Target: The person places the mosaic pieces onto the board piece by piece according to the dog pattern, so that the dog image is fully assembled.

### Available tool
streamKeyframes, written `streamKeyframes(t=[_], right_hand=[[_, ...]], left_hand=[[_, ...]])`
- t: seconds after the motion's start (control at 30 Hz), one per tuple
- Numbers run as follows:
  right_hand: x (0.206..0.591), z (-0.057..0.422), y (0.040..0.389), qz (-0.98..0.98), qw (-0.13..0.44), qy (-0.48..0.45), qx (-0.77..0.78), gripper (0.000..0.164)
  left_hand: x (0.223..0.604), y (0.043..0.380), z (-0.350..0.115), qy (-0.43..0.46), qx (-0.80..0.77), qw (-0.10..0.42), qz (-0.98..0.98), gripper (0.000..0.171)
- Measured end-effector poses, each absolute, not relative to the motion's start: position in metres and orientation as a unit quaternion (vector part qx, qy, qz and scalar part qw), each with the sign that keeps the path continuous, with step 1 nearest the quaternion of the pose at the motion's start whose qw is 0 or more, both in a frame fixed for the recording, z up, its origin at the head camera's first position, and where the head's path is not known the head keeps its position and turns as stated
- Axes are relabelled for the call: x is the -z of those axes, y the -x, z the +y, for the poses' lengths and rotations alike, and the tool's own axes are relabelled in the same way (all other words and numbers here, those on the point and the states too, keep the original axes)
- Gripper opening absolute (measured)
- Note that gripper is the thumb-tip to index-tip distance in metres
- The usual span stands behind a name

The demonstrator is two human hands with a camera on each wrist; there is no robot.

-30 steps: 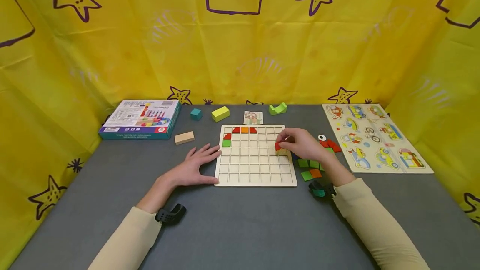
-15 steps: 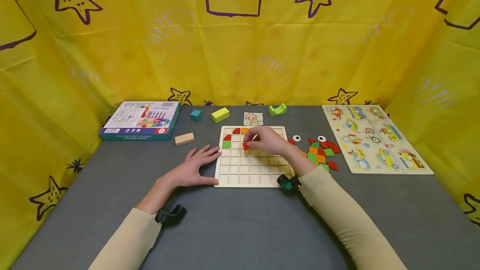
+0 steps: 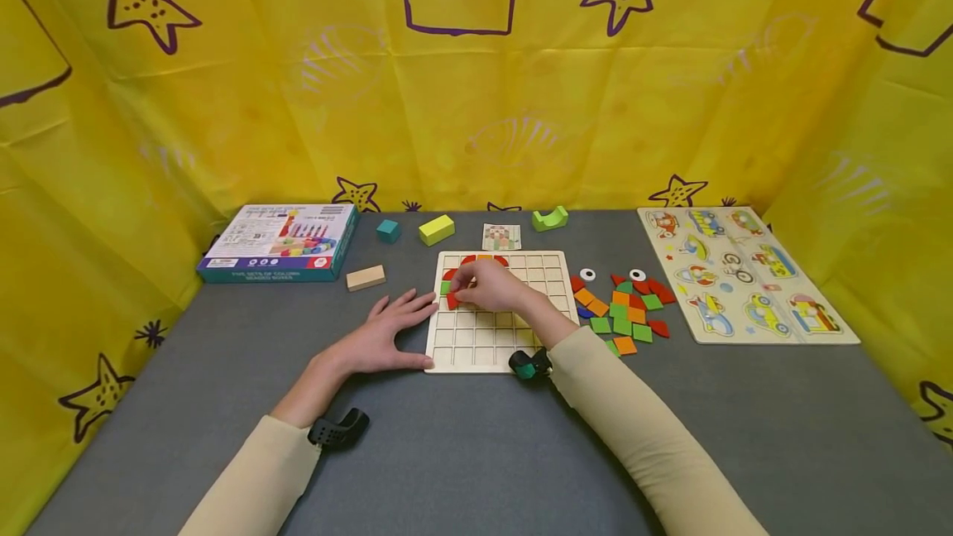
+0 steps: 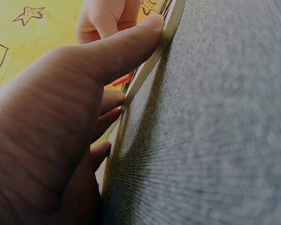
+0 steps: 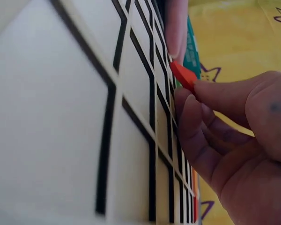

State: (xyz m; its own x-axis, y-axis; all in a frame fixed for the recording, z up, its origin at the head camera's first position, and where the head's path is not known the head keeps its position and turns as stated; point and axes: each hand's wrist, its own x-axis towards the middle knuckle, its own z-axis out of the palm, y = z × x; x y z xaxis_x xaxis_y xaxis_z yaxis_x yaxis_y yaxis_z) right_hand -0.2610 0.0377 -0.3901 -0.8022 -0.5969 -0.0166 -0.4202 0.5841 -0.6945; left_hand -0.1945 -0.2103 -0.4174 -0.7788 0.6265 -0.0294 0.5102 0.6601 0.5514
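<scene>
Left of the grip, the left hand (image 3: 389, 332) is resting spread-fingered against the grid board (image 3: 476, 358); too light a touch could be letting it slide. The right hand (image 3: 493, 284) is pinching a red tile (image 3: 452, 302), holding it tilted over the board, with a green tile (image 3: 445, 288) sitting just beyond; landing crooked, it could be jamming. Right of the grip, loose tiles (image 3: 620, 311) are lying near the sleeve (image 3: 633, 428), whose careless swing could be scattering them
</scene>
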Motion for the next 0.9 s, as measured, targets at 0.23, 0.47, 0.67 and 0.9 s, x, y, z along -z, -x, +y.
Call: streamKeyframes(t=[0.23,0.47,0.67,0.9], right_hand=[[0.388,0.028,0.258,0.889,0.128,0.283,0.337,0.007],[0.388,0.028,0.257,0.895,0.138,0.28,0.319,0.011],[0.388,0.026,0.256,0.895,0.127,0.296,0.307,0.009],[0.39,0.021,0.255,0.902,0.103,0.315,0.277,0.007]], left_hand=[[0.417,0.194,-0.211,-0.314,-0.27,0.106,0.904,0.092],[0.417,0.195,-0.21,-0.314,-0.267,0.109,0.904,0.093],[0.417,0.195,-0.211,-0.317,-0.27,0.103,0.903,0.092],[0.417,0.194,-0.21,-0.317,-0.273,0.104,0.903,0.092]])
